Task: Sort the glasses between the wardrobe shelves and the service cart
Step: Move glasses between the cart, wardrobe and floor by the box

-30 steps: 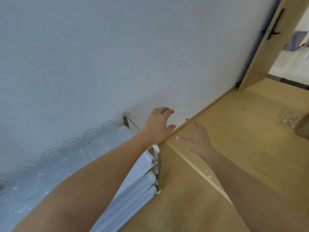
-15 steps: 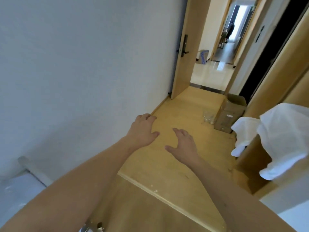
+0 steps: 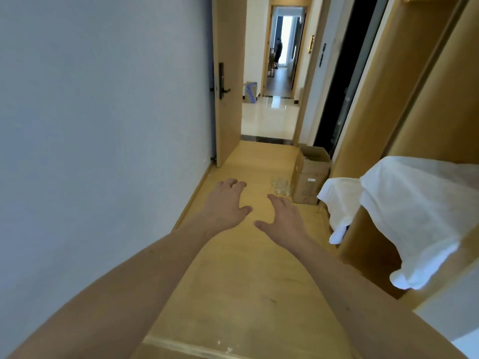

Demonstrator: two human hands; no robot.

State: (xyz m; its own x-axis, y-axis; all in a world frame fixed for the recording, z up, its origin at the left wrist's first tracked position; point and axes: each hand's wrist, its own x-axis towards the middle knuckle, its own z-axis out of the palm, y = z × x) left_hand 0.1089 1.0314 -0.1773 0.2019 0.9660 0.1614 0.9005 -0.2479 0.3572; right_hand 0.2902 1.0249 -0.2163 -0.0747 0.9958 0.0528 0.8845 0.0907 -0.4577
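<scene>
Head view: between loads, by the look of it. Left hand (image 3: 228, 203) and right hand (image 3: 283, 218) both empty, fingers spread loosely, held out over the wooden floor (image 3: 233, 294). Glasses (image 3: 281, 186) clustered on floor ahead, just beside a cardboard box (image 3: 309, 177). Next, probably: walk forward, bend, grip glasses gently. Compared with a second ago: gaze swung off the cart toward the corridor; wardrobe (image 3: 414, 112) with white cloth (image 3: 414, 216) now at right.
</scene>
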